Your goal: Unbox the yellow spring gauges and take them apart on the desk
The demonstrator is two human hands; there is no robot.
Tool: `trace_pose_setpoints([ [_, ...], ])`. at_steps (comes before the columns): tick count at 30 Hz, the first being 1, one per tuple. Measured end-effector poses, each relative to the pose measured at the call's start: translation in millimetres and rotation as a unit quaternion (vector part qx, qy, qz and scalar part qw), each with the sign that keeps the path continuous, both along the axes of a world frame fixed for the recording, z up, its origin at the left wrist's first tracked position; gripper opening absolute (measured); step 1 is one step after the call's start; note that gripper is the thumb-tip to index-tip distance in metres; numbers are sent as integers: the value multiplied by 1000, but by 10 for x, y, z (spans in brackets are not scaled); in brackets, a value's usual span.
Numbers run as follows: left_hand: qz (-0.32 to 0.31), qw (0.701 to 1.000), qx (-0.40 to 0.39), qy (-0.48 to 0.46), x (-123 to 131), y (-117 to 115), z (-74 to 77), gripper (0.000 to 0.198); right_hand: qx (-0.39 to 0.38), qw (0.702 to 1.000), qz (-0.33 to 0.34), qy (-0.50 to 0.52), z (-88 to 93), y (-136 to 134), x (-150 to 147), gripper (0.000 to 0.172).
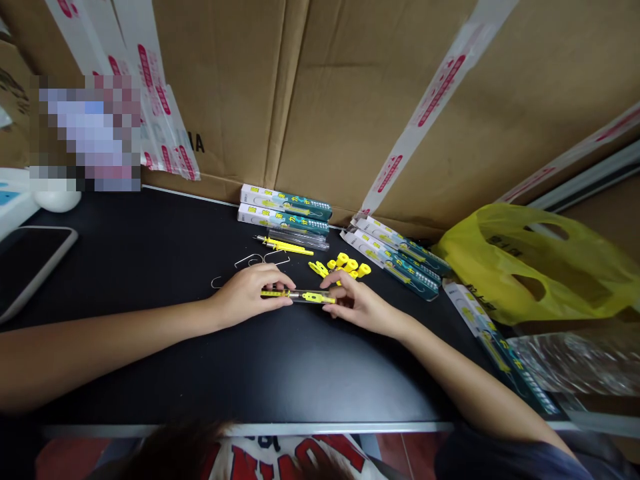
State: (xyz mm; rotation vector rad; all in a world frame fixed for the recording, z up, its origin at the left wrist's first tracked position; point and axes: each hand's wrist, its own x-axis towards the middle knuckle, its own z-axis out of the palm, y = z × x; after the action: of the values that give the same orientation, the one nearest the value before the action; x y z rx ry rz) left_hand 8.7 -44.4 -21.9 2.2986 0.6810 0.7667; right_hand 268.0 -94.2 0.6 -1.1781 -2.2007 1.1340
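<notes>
Clear tube (299, 297) lies crosswise between the two hands, low over the black tabletop (300, 380); whether it rests on the surface cannot be told. A yellow clip-like piece (314, 297) shows inside its right half, metal parts near the middle.

Left hand (253, 291): thumb and fingertips clamped on the tube's left part. Right hand (367, 307): thumb and index finger straddle the right end; whether they press on it cannot be told.

Main risk, as judged: the inner parts slide out, if the right end is unsealed and the tube tips that way. A smooth wall could also roll or slip under an uneven pinch. Forcing a misaligned piece might jam it or crack the plastic.

Yellow caps (353, 265) sit just beyond the right hand; a knuckle could scatter them. Wire hooks (250, 256) lie just past the left hand and could snag a finger or tangle together. Farther back, yellow rods (287, 245) lie beside spare clear tubes (300, 239), which seem apt to roll if nudged.
</notes>
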Motion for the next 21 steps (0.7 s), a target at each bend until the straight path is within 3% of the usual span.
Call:
trace_pose_setpoints([
  [7,18,999,-21,-20,-4,-1,17,17,-90,991,-33,92,37,6,29,23],
  [13,28,999,-29,-23,0,-2,43,16,-87,983,-77,143,-1,26,52,22],
  [21,33,999,-23,-33,-3,-5,23,16,-97,982,-67,145,9,55,64,25],
])
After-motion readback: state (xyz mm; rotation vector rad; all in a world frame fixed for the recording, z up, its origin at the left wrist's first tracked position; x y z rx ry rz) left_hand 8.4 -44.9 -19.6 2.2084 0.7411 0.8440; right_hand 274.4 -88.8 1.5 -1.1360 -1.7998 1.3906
